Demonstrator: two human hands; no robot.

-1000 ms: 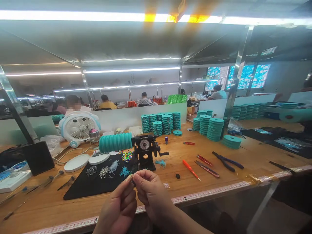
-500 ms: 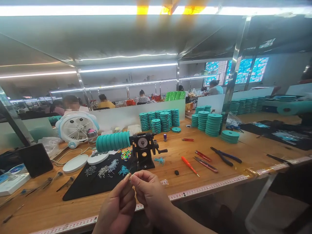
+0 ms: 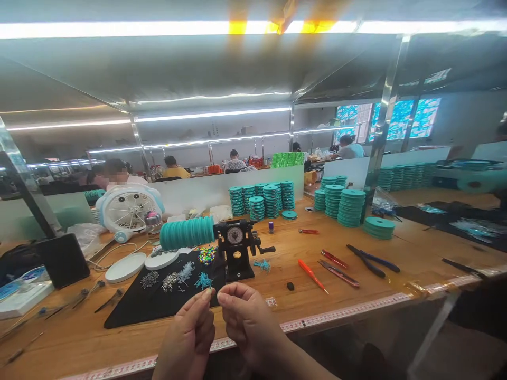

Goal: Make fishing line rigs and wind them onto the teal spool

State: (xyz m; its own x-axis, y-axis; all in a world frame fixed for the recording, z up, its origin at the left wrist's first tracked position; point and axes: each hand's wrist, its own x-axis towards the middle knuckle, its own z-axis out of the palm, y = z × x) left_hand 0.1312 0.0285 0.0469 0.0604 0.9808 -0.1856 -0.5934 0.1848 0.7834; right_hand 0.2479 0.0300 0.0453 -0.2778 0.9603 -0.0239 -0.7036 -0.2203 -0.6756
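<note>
My left hand [image 3: 192, 332] and my right hand [image 3: 249, 322] are raised close together over the front edge of the bench, each in a pinch of thumb and forefinger. Whatever lies between the fingertips is too small to make out. Just beyond them a black mat [image 3: 138, 309] carries small piles: turquoise pieces [image 3: 203, 279], silvery metal parts [image 3: 170, 282], clear pieces [image 3: 186, 272] and colourful beads [image 3: 207, 255]. Behind my right hand stands a black hand-cranked winder [image 3: 236, 253] with a row of turquoise spools [image 3: 188, 233] on its shaft.
To the right lie an orange screwdriver [image 3: 311, 273], a utility knife [image 3: 339, 273], pliers [image 3: 370, 261] and a small black block [image 3: 290, 286]. Stacks of turquoise spools [image 3: 271, 201] stand at the back. A white fan [image 3: 130, 208] is at left. A measuring tape [image 3: 317, 320] runs along the front edge.
The fingertips of my two hands, together before, are now slightly apart. The whole view has shifted a little, with the bench lower and farther right.
</note>
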